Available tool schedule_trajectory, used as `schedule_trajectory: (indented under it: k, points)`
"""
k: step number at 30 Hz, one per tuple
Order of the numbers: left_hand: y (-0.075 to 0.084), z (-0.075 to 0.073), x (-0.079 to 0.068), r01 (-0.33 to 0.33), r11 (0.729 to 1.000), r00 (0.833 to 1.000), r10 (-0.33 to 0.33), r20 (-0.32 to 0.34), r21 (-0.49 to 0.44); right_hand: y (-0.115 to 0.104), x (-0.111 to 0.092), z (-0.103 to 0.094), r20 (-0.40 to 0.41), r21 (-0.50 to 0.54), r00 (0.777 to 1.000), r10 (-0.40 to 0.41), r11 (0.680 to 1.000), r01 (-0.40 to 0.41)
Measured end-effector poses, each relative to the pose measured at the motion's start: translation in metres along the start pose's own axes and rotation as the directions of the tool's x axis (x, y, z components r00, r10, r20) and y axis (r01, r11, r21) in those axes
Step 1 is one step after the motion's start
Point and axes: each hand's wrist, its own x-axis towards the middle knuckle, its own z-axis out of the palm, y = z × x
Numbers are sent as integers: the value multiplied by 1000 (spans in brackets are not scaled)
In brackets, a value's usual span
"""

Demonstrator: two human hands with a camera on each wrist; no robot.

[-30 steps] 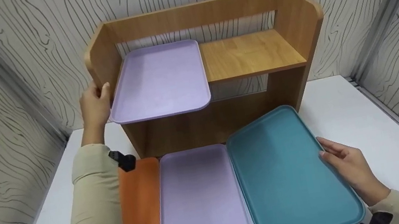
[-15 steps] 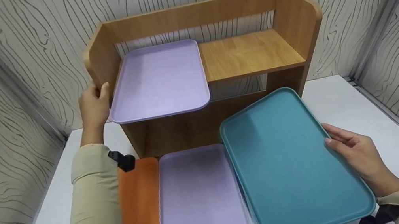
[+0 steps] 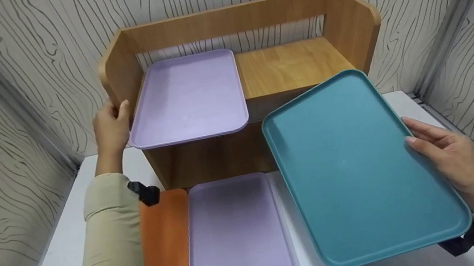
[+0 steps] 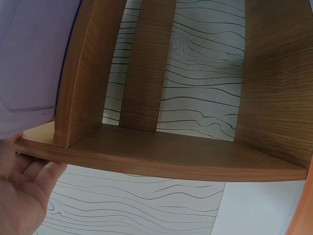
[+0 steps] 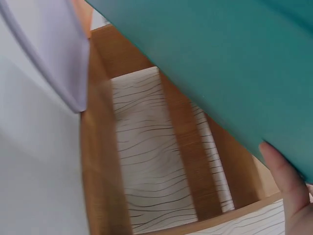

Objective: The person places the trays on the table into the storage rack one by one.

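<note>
My right hand (image 3: 453,160) pinches the right edge of a teal tray (image 3: 362,170), thumb on the upper face. The tray is raised and tilted above the table, its far corner in front of the shelf. In the right wrist view the teal tray (image 5: 210,63) covers the upper right, with my thumb at its edge. At the far left, my left hand (image 3: 110,127) grips the side panel of a wooden shelf (image 3: 288,67); the left wrist view shows its fingers curled at the panel (image 4: 161,164). A purple tray (image 3: 188,98) lies on the upper shelf, beside that hand.
A second purple tray (image 3: 237,242) lies on the white table (image 3: 308,255) in front of the shelf. Left of it is an orange tray (image 3: 168,253), partly hidden by my left sleeve. Patterned walls (image 3: 5,141) enclose the table at the back and sides.
My right hand has lifted the teal tray up and to the right, away from beside the lower purple tray, baring white table there. My left hand stays on the shelf's side panel.
</note>
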Motion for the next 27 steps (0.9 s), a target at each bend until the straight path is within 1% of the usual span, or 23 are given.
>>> schedule_trajectory:
  k: [2, 6, 9, 10, 15, 18, 20, 23, 27]
  points:
    - [0, 0, 1, -6, 1000, 1000, 6, -4, 3, -5, 1, -4, -18, -23, 1000, -4, 1000, 4]
    - [0, 1, 2, -30, 999, 999, 30, -27, 32, -13, 7, -8, -30, 121, 999, -28, 992, 31]
    - [0, 0, 2, -39, 998, 999, 41, -34, 42, -20, 12, -7, -28, 241, 999, -34, 970, 40]
    - [0, 0, 2, -38, 999, 999, 39, -32, 38, -22, 14, -6, -26, 261, 999, -32, 965, 37]
    - [-1, 1, 2, -24, 999, 999, 24, -20, 29, -34, 26, -3, -6, 272, 1000, -5, 962, 7]
    - [-1, 1, 2, -28, 999, 999, 29, -25, 28, -42, 35, -1, 6, 313, 1000, 24, 949, -25]
    - [-1, 1, 2, -35, 999, 999, 35, -27, 25, -49, 41, -1, 18, 362, 998, 52, 931, -55]
    - [-2, 1, 2, -34, 999, 999, 34, -26, 22, -60, 52, 0, 50, 427, 992, 115, 896, -125]
    - [-3, 1, 3, -21, 1000, 999, 21, -24, 18, -72, 67, 1, 88, 459, 978, 188, 864, -207]
